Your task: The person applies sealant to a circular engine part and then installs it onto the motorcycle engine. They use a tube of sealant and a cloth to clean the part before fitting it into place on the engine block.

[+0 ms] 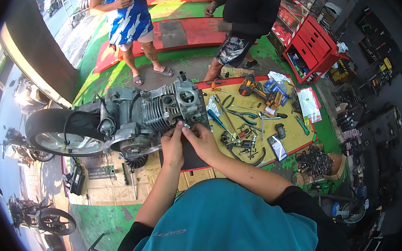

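We work at a desk (291,130) with a yellow top and red edging. At its left side is the engine (155,112), its finned cylinder to the right and a rear wheel (59,129) attached at the left. Our left hand (172,147) and right hand (203,142) meet at the near side of the cylinder. The fingers of our right hand pinch a small metal part (186,125), too small to identify further. The fingers of our left hand touch it or lie just beside it; we cannot tell whether they grip it.

Across the desk lie a cordless drill (251,87) at the far side, pliers (243,116) near the middle, and a smartphone (277,148) near the right edge. White papers (309,105) extend past the right edge.

Cardboard sheets (104,182) cover the area near the left of the engine, above a worn green floor (108,222). A red tool cabinet (311,43) stands at the far right, before dark shelving. A pillar (39,48) rises at the far left, with motorcycles (43,216) parked further left. Beyond the desk, two people (129,18) stand near red ramps (203,31).
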Motion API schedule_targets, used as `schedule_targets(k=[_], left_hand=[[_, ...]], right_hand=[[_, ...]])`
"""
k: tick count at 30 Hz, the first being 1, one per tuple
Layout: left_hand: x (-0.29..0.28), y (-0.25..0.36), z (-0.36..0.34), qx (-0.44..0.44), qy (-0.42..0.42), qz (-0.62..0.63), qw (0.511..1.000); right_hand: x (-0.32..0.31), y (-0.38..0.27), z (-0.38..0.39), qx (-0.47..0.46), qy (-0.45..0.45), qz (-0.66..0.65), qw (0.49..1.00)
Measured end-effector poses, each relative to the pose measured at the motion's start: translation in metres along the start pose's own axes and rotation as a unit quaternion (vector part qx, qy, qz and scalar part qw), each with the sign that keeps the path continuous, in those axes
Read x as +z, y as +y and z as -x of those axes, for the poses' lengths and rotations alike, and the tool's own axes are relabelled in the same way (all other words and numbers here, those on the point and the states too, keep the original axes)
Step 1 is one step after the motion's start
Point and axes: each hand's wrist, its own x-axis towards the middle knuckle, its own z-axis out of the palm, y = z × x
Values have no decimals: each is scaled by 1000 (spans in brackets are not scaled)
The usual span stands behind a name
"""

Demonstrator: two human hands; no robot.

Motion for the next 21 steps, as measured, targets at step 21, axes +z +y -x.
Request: schedule_targets(k=[21], left_hand=[[-1,7,6,-8,0,-44,999]], right_hand=[[-1,-1,-1,41,-29,-69,996]])
